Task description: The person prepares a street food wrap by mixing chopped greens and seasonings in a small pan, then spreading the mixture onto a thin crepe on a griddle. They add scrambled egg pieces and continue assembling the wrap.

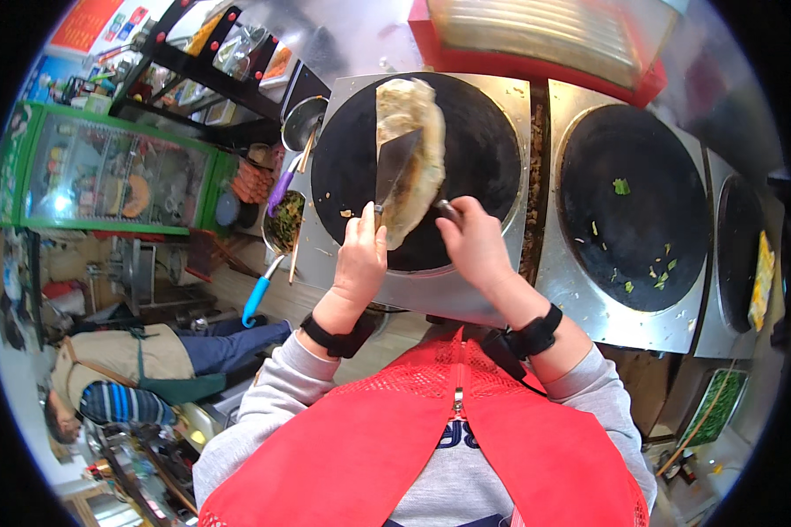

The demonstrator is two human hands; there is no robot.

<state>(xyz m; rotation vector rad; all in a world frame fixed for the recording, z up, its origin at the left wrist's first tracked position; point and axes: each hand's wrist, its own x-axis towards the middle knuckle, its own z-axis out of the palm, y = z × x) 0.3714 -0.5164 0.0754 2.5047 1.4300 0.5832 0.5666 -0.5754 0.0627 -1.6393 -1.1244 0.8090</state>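
Observation:
A folded pancake [410,101] lies lengthwise on the round black griddle [483,132] in front of me. My left hand [360,259] is closed round the handle of a scraper, and the wide metal blade [397,162] rests against the pancake's left side and top. My right hand [479,241] grips a second tool by its dark handle [449,211], just right of the pancake's near end. That tool's working end cannot be clearly made out against the pancake. A few crumbs sit on the griddle's left side.
On the right, a second griddle [633,211] carries green scraps; a third [738,255] stands beyond. Left of mine are a pan [303,123] and a bowl of chopped filling [284,224] with purple and blue handles. A red-framed case [536,39] stands behind. Another person [132,360] is at left.

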